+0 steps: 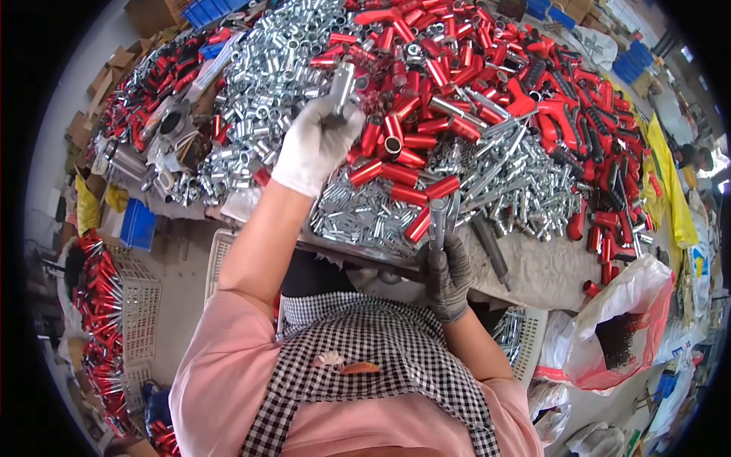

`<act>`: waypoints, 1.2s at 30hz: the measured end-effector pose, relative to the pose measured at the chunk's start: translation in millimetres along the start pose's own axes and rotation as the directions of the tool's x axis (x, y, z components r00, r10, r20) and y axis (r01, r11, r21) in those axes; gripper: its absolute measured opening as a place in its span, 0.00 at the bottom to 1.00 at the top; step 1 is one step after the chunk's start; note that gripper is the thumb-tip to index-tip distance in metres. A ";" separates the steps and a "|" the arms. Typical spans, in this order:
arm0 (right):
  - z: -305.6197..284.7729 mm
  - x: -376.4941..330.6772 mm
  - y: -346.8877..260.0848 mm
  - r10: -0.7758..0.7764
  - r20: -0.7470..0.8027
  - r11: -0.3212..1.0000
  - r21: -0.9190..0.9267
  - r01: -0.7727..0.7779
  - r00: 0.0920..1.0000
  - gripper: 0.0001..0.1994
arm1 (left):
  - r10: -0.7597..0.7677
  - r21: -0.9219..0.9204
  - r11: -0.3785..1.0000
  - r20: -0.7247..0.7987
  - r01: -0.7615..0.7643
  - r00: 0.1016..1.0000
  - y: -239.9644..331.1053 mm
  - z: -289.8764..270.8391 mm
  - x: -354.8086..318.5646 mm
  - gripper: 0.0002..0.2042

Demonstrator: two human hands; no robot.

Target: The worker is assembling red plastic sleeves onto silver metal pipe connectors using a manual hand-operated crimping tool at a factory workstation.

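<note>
My left hand [316, 148], in a white glove, is raised over the heap and closed around a shiny silver metal tube [343, 82] that points up and away. Lower down, by the table's front edge, my right hand [448, 278] in a dark grey glove grips another silver metal tube [437, 217], held upright. Red metal sleeves [400, 174] lie between the two hands. Just left of the right hand spreads a pile of small silver metal pins [358, 213]. Silver collars [263, 84] are heaped beyond and left of my left hand.
Red and black plastic handles [560, 122] pile up at the right. A dark rod [491, 255] lies near the front edge. An open white sack [624, 327] stands at the right. Plastic crates [138, 305] holding red-handled parts stand at the left. A blue bin [138, 225] sits nearby.
</note>
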State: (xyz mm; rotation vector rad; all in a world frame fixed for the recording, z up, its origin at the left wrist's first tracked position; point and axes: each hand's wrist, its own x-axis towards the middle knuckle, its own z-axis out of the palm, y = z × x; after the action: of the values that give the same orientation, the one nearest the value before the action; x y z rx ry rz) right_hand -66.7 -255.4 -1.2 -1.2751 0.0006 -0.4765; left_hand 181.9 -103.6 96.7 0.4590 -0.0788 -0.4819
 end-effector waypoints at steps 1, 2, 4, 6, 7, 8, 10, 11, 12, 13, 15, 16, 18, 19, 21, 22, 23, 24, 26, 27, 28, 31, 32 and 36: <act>1.4 -4.0 -2.4 -0.004 0.040 1.000 0.016 0.003 0.999 0.21 | -0.041 -0.016 0.999 0.010 0.042 0.999 -3.1 -5.0 -16.3 0.05; 5.2 -8.0 -7.1 0.043 0.048 0.999 -0.001 -0.043 0.998 0.22 | -0.069 -0.058 0.996 0.005 0.070 0.998 -9.0 -7.8 -33.1 0.06; 9.4 -15.3 -15.4 0.073 0.072 0.997 -0.021 -0.071 0.995 0.20 | -0.142 -0.085 0.986 0.045 0.146 0.989 -26.1 3.7 -69.7 0.08; 11.3 -25.0 -19.9 0.096 0.097 0.995 -0.040 -0.093 0.991 0.18 | -0.130 0.040 0.991 0.112 0.126 0.985 -36.9 8.5 -99.8 0.12; 10.3 -31.6 -21.2 0.152 0.062 0.985 -0.087 -0.146 0.986 0.18 | -0.077 0.145 0.988 0.140 0.057 0.987 -40.6 9.7 -109.6 0.15; 10.4 -34.9 -23.9 0.203 0.023 0.971 -0.134 -0.199 0.979 0.18 | -0.022 0.247 0.969 0.127 -0.010 0.992 -42.8 10.0 -115.5 0.24; 14.6 -35.8 -33.5 0.178 0.032 0.971 -0.166 -0.171 0.983 0.17 | 0.064 0.557 0.820 0.134 -0.128 0.989 -45.8 7.6 -129.8 0.28; 16.2 -37.2 -37.0 0.153 0.042 0.971 -0.193 -0.142 0.987 0.17 | 0.140 0.800 0.559 0.168 -0.218 0.976 -47.4 5.3 -138.8 0.31; 14.4 -40.2 -34.5 0.157 0.044 0.970 -0.194 -0.146 0.987 0.17 | 0.033 0.863 0.383 0.344 -0.330 0.938 -43.9 2.3 -149.7 0.34; 10.3 -43.5 -29.5 0.153 0.068 0.974 -0.181 -0.138 0.986 0.17 | 0.021 0.879 0.362 0.325 -0.310 0.945 -47.2 3.8 -158.1 0.31; 0.1 -45.0 -31.3 0.203 0.179 0.944 -0.297 -0.144 0.963 0.22 | -0.086 0.922 0.080 0.386 -0.379 0.919 -44.0 7.7 -166.7 0.22; 0.8 -46.5 -31.0 0.210 0.186 0.943 -0.297 -0.148 0.960 0.22 | -0.138 0.876 0.030 0.481 -0.482 0.866 -48.0 7.1 -169.8 0.20; 1.7 -48.9 -28.0 0.195 0.206 0.972 -0.175 -0.160 0.959 0.30 | -0.188 0.785 0.009 0.609 -0.619 0.770 -58.7 0.2 -173.1 0.19; -1.5 -48.0 -24.7 0.196 0.256 0.970 -0.190 -0.150 0.946 0.42 | -0.184 0.789 0.005 0.605 -0.614 0.775 -57.8 -1.2 -174.6 0.19; 4.5 -49.7 -28.4 0.172 0.302 0.977 -0.173 -0.124 0.938 0.50 | -0.363 0.703 0.021 0.668 -0.711 0.650 -54.6 -0.5 -177.9 0.14; 11.1 -46.5 -30.9 0.080 0.366 0.990 -0.137 -0.031 0.927 0.53 | -0.413 0.894 0.183 0.447 -0.409 0.793 -57.8 2.6 -180.6 0.12; 10.0 -46.0 -26.1 0.080 0.366 0.990 -0.137 -0.031 0.927 0.53 | -0.413 0.894 0.182 0.447 -0.409 0.794 -57.9 5.6 -181.4 0.12; 7.5 -46.3 -17.9 0.088 0.388 0.986 -0.164 -0.025 0.918 0.51 | -0.427 0.927 0.113 0.371 -0.358 0.825 -57.4 9.2 -182.1 0.12; 4.1 -45.1 -13.9 0.093 0.410 0.982 -0.189 -0.016 0.907 0.49 | -0.464 0.949 -0.024 0.268 -0.315 0.844 -51.7 14.8 -178.0 0.11; 0.7 -46.8 -15.2 0.114 0.393 0.977 -0.213 -0.031 0.912 0.44 | -0.500 0.940 -0.010 0.290 -0.340 0.816 -44.6 16.6 -171.9 0.11; -3.2 -47.9 -16.9 0.134 0.374 0.970 -0.237 -0.045 0.917 0.40 | -0.535 0.931 0.006 0.311 -0.365 0.785 -37.2 16.8 -163.8 0.12; -20.8 -40.7 -47.0 0.460 0.110 0.881 0.061 -0.468 0.881 0.29 | -0.192 0.821 -0.269 0.466 -0.503 0.864 -19.9 5.7 -144.1 0.23; -40.7 -26.2 -40.4 0.231 0.109 0.730 -0.676 -0.099 0.967 0.27 | -0.124 0.718 -0.435 0.550 -0.543 0.826 -17.8 -4.7 -131.9 0.24; -34.5 -8.6 -72.2 0.574 -0.110 0.747 0.476 -0.464 0.811 0.27 | -0.146 0.521 -0.762 0.442 -0.385 0.885 -26.3 -49.0 -102.8 0.23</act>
State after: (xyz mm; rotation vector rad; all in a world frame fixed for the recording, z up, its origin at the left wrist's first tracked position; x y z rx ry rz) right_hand -108.2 -299.1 52.2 -0.7174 0.4434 -0.1241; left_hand 88.4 -56.7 44.6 2.6076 -1.1891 0.3187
